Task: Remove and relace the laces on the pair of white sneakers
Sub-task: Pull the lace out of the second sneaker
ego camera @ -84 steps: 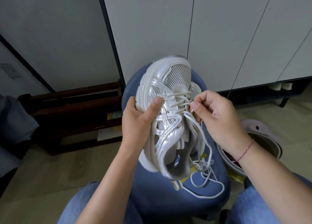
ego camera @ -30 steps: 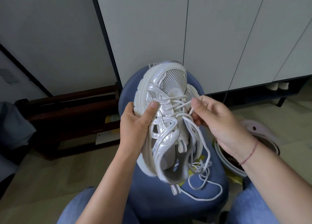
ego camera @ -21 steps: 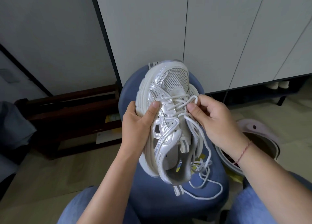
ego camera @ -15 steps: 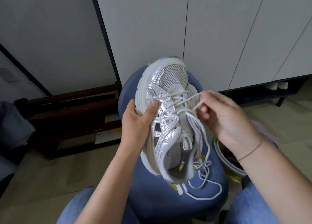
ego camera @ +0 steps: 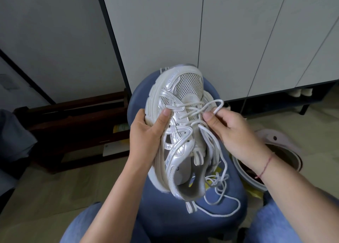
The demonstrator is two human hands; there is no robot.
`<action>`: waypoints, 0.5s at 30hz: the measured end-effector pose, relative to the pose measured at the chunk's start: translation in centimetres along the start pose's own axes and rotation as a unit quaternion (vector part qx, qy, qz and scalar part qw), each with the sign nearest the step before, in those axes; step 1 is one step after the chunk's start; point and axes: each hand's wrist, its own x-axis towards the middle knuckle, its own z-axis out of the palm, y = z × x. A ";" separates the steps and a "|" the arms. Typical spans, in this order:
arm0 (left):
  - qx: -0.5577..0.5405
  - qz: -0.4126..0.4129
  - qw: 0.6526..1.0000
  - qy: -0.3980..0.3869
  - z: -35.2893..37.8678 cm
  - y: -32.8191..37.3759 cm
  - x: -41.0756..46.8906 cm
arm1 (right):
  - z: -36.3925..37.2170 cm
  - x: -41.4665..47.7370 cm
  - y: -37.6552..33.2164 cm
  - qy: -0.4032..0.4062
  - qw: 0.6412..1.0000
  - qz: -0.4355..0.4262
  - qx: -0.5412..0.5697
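White sneaker point(ego camera: 179, 132) held over a blue stool point(ego camera: 211, 222), toe at 12 o'clock, heel opening at 6, tilted onto its side so the silver overlays face up. Left hand point(ego camera: 146, 132) grips the sole edge from 9 o'clock, thumb pressed across the upper beside the lace rows. Right hand point(ego camera: 236, 134) comes in from 3 o'clock, its thumb and fingertips pinching a loop of white lace point(ego camera: 217, 105) drawn up and out toward 1 o'clock, just clear of the eyelets. Lace crosses only the rows nearest the toe; the eyelets nearer the tongue top look bare. Two free lengths hang off the sneaker's 5 o'clock side and pile in a loose tangle point(ego camera: 220, 191) on the stool seat. Cannot tell from this alone whether the loop is going out or in. Judgement: this shoe is mid-job, a few rows threaded, most of its lacing to be dealt with. Striped tabs show under the sneaker at 6 and 12 o'clock; possibly its pair, mostly hidden, lace state unknown. Grey cabinet doors point(ego camera: 238, 41) behind at 12 o'clock.
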 end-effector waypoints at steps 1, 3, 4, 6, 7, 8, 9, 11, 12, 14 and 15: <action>0.002 0.005 1.000 -0.002 0.1 0.1 -0.1 | 0.1 0.0 -0.1 0.004 1.000 -0.002 0.004; 0.003 0.007 1.000 -0.004 0.1 0.0 -0.1 | 0.1 0.0 -0.4 0.010 0.998 0.007 0.057; 0.001 0.005 1.000 -0.003 0.1 0.0 0.1 | 0.1 0.0 -0.5 0.014 0.994 0.022 0.106; -0.010 -0.001 1.000 -0.004 -0.1 -0.1 0.3 | 0.2 0.0 -1.0 0.012 0.970 0.061 0.237; -0.017 -0.002 1.000 -0.007 -0.1 -0.1 0.4 | 0.1 0.0 -1.3 0.008 0.946 0.084 0.313; -0.024 -0.002 1.000 -0.011 -0.2 -0.1 0.4 | -0.2 0.1 -1.7 0.002 0.914 0.103 0.391; -0.029 -0.001 0.999 -0.015 -0.3 0.0 0.5 | -0.6 0.2 -1.9 -0.005 0.878 0.117 0.463; -0.031 0.003 0.999 -0.015 -0.3 0.2 0.4 | -1.6 0.6 -2.2 -0.009 0.805 0.136 0.578; -0.027 0.006 1.000 -0.013 -0.3 0.2 0.4 | -1.9 0.9 -2.0 -0.003 0.774 0.143 0.617; -0.020 0.008 1.000 -0.006 -0.2 0.3 0.3 | -2.1 1.2 -1.7 0.017 0.756 0.160 0.634; -0.018 0.008 1.000 -0.004 -0.1 0.3 0.3 | -2.0 1.3 -1.6 0.021 0.774 0.168 0.610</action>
